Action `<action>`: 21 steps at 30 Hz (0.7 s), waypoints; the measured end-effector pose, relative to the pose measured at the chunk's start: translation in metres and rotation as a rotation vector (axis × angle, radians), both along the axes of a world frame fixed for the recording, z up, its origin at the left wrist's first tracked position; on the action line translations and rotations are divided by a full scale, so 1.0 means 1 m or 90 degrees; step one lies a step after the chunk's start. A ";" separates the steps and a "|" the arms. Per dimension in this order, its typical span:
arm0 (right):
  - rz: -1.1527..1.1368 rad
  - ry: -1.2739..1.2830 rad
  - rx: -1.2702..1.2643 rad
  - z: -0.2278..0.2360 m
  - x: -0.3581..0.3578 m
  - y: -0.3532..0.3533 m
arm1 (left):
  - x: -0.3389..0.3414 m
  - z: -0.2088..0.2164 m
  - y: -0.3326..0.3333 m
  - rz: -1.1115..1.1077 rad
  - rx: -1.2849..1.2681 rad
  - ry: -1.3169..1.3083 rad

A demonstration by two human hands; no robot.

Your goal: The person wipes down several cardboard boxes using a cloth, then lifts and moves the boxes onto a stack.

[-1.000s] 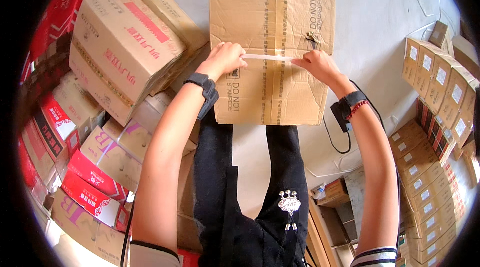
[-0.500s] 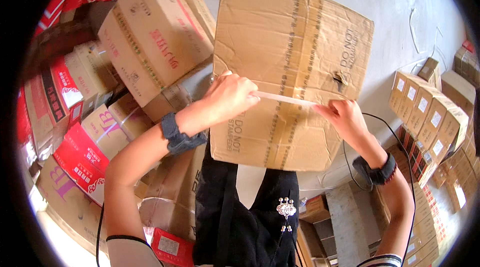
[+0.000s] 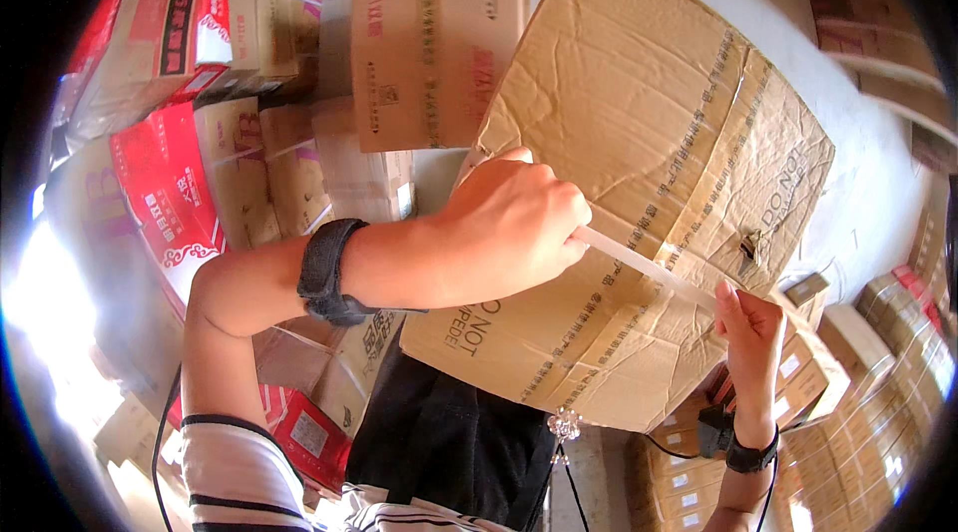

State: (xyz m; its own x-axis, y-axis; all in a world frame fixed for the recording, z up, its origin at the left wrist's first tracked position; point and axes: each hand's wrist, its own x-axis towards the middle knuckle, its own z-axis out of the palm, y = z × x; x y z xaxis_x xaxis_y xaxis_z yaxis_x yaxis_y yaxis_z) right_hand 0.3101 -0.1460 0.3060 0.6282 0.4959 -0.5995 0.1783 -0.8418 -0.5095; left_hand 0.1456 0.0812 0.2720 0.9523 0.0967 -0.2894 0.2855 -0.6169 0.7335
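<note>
A brown cardboard carton (image 3: 609, 83), creased and sealed with printed tape, stands tilted in front of me. Across its facing side runs a flat whitish strap (image 3: 644, 265), pulled straight between my hands. My left hand (image 3: 527, 225) is closed in a fist on one end of it, at the carton's left part. On the other end, near the carton's lower right edge, my right hand (image 3: 750, 327) grips with the thumb up. A small torn hole (image 3: 750, 247) shows in the cardboard above my right hand. What holds the carton from behind is hidden.
At the left are stacked cartons, among them a red-and-white one (image 3: 172, 195). A large printed carton (image 3: 439, 43) stands behind the left edge of mine. More cartons (image 3: 883, 317) fill the right side. A black cable (image 3: 165, 432) hangs by my left arm.
My view has turned, and the carton now appears farther right and more tilted. Both hands still hold the strap, which slants down to the right instead of lying nearly level.
</note>
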 end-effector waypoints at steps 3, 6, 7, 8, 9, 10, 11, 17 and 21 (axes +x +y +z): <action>0.035 -0.034 -0.005 0.008 -0.022 0.016 | -0.027 0.002 0.009 0.025 0.016 -0.018; 0.074 -0.051 0.000 -0.020 -0.022 0.040 | -0.040 -0.022 0.026 0.074 0.033 -0.007; 0.108 -0.055 0.026 -0.038 -0.018 0.073 | -0.044 -0.028 0.057 0.100 0.058 -0.002; 0.143 -0.059 0.051 -0.054 -0.017 0.109 | -0.051 -0.034 0.088 0.128 0.081 0.005; 0.176 -0.050 0.084 -0.070 -0.019 0.147 | -0.060 -0.037 0.116 0.158 0.111 0.026; 0.206 -0.059 0.061 -0.075 -0.032 0.172 | -0.078 -0.049 0.132 0.181 0.108 0.030; 0.218 -0.061 0.066 -0.082 -0.044 0.195 | -0.094 -0.060 0.148 0.202 0.108 0.034; 0.295 -0.107 0.096 -0.107 -0.088 0.281 | -0.150 -0.096 0.200 0.318 0.154 0.033; 0.308 -0.107 0.072 -0.133 -0.109 0.318 | -0.177 -0.128 0.231 0.333 0.180 0.052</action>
State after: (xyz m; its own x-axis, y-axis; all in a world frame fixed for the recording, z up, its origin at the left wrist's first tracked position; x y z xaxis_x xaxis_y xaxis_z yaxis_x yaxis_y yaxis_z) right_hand 0.2010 0.1725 0.1726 0.3949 0.8086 -0.4362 0.6201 -0.5849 -0.5229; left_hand -0.0312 0.3124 0.1444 0.7331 0.6309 -0.2540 0.6524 -0.5469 0.5247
